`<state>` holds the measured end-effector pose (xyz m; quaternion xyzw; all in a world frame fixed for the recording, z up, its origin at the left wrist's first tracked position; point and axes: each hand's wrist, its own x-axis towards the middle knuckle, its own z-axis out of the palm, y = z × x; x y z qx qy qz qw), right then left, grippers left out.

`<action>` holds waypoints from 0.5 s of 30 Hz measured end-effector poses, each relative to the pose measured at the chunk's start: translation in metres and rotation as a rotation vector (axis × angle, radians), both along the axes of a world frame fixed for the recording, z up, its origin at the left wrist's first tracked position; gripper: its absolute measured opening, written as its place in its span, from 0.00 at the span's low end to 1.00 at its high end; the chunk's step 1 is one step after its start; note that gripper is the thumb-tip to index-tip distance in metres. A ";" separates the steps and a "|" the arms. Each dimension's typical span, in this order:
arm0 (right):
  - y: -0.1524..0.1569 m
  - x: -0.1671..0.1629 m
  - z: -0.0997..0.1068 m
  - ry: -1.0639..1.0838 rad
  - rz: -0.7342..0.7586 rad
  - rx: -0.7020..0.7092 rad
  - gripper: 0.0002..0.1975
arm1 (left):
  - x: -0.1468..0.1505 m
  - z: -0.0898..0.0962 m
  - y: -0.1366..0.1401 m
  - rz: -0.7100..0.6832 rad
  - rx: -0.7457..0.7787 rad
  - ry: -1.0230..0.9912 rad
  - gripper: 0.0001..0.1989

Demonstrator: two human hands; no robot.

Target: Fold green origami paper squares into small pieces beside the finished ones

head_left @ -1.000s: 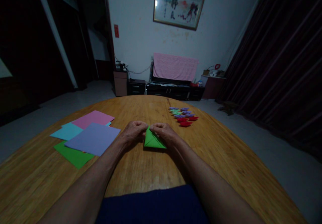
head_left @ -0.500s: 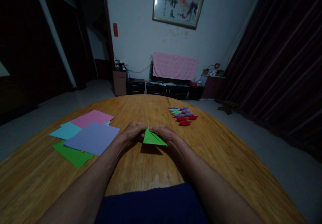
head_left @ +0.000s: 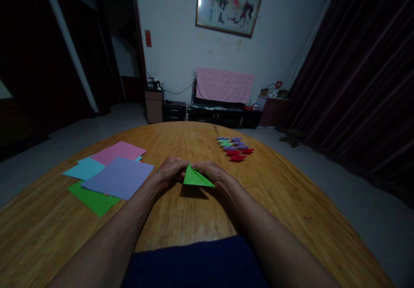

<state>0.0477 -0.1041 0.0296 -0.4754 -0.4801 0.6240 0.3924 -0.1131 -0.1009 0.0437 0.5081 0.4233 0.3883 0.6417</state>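
A folded piece of green paper [head_left: 196, 178], roughly triangular, is held just above the table in front of me. My left hand [head_left: 173, 170] pinches it at its upper left edge. On the other side my right hand [head_left: 209, 171] grips its upper right edge, thumb near the top point. Both hands are closed, and some of the fingertips are hidden behind the paper. The paper casts a shadow on the wooden table [head_left: 190, 223] below.
Left of my hands lie loose sheets: purple [head_left: 119, 177], pink [head_left: 118, 151], light blue [head_left: 86, 168] and green [head_left: 93, 197]. Several small folded paper boats [head_left: 238, 158], red, purple and pale green, stand at the right. Beyond the table is a low black cabinet [head_left: 210, 116].
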 end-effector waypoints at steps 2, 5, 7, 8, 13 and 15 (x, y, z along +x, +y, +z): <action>0.001 0.001 -0.001 0.050 0.022 -0.030 0.07 | 0.000 -0.001 0.000 0.001 0.000 -0.002 0.09; -0.002 0.000 0.003 0.071 0.027 -0.053 0.06 | -0.001 -0.003 0.002 -0.008 -0.003 -0.020 0.10; -0.005 0.000 0.009 0.054 0.008 -0.056 0.06 | -0.002 -0.004 0.003 -0.020 -0.004 -0.034 0.10; -0.007 -0.001 0.011 0.051 0.002 -0.057 0.06 | -0.002 -0.005 0.003 -0.022 -0.002 -0.038 0.11; -0.011 -0.002 0.013 0.063 -0.009 -0.028 0.04 | -0.003 -0.007 0.003 -0.034 0.007 -0.053 0.12; -0.010 -0.003 0.009 0.040 -0.024 0.005 0.04 | -0.003 -0.006 0.002 -0.024 0.020 -0.067 0.10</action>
